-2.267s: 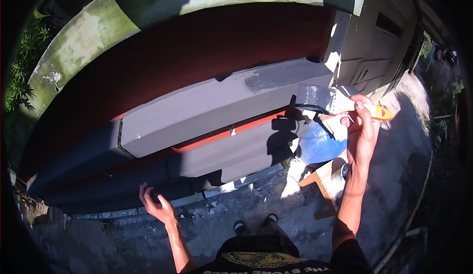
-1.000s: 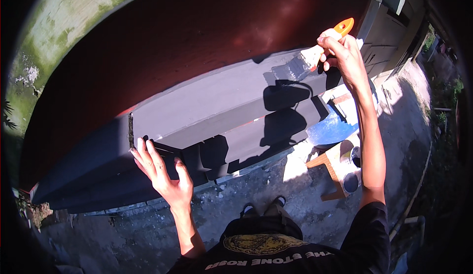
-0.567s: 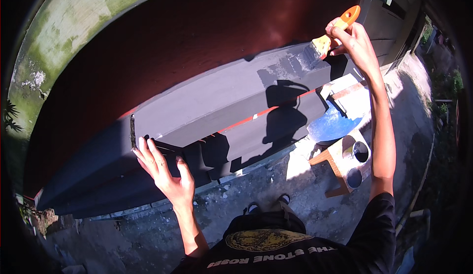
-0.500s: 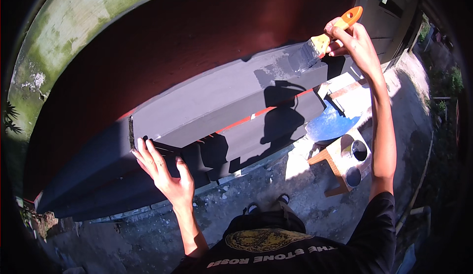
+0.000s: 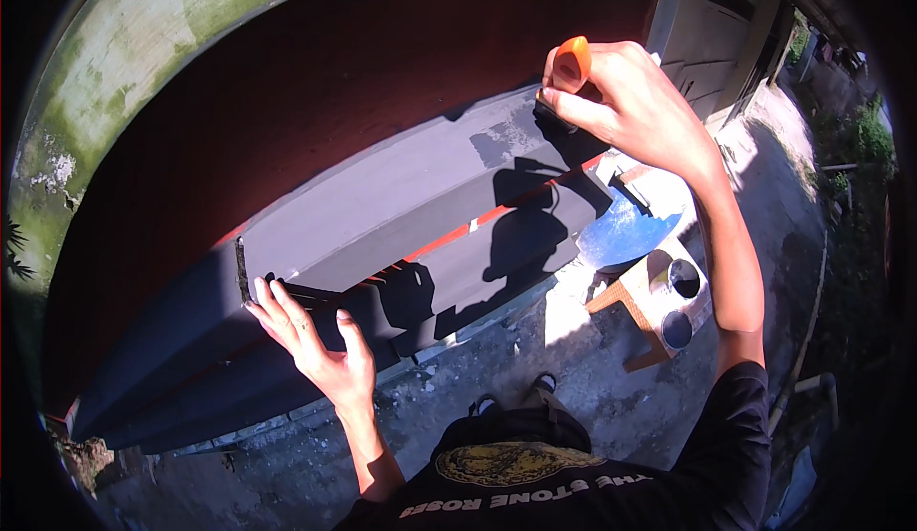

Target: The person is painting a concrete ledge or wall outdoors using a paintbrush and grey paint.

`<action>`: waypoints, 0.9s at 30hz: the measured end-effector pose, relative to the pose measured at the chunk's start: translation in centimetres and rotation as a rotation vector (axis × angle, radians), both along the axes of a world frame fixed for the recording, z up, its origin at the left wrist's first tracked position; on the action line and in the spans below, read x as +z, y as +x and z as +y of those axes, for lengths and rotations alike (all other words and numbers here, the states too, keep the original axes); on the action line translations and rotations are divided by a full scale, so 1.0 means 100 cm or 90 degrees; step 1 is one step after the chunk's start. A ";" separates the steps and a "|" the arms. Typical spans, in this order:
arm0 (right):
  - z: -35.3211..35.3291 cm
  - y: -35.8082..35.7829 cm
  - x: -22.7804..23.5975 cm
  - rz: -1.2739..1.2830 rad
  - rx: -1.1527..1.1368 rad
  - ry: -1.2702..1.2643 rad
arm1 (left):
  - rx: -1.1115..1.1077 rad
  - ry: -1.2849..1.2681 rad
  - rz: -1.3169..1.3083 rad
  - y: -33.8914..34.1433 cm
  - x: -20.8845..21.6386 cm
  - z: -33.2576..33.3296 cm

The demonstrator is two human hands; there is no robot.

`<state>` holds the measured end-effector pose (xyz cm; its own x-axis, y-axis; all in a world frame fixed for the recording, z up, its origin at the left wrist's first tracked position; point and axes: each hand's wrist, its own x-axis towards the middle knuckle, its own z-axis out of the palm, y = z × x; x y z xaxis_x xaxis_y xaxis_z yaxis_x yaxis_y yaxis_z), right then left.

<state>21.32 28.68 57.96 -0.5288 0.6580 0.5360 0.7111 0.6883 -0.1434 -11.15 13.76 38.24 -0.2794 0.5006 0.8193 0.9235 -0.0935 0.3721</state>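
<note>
Right hand (image 5: pixel 638 101), fingers closed round brush (image 5: pixel 573 63), has swung its handle upright over the ledge's (image 5: pixel 401 178) right end, baring dark patch (image 5: pixel 501 142); bristles hidden, so brush contact unclear. Left hand (image 5: pixel 334 364), fingers spread, empty, at ledge's left corner.

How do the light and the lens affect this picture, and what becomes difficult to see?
Head view: sunlight lays hard-edged shadows on the grey ledge; head view: the paintbrush's orange handle shows, but its bristles are lost in darkness by the right hand; head view: the fisheye lens bends edges, rim black.
</note>
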 end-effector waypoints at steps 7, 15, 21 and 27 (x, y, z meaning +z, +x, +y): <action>-0.001 -0.053 0.005 -0.022 0.100 -0.014 | -0.008 0.001 0.006 0.002 0.001 0.000; 0.005 -0.030 -0.010 0.324 0.126 -0.030 | -0.001 -0.005 0.010 0.002 0.004 0.000; 0.033 0.020 -0.032 0.374 0.001 -0.164 | 0.010 0.003 0.004 0.002 0.000 0.001; 0.040 0.085 -0.018 0.291 -0.213 0.037 | 0.002 0.003 -0.002 0.006 0.001 0.003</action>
<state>29.81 32.63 56.21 -0.0030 0.7125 0.7017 0.7659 0.4528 -0.4565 -10.56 14.07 38.31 -0.2830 0.4963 0.8207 0.9229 -0.0921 0.3739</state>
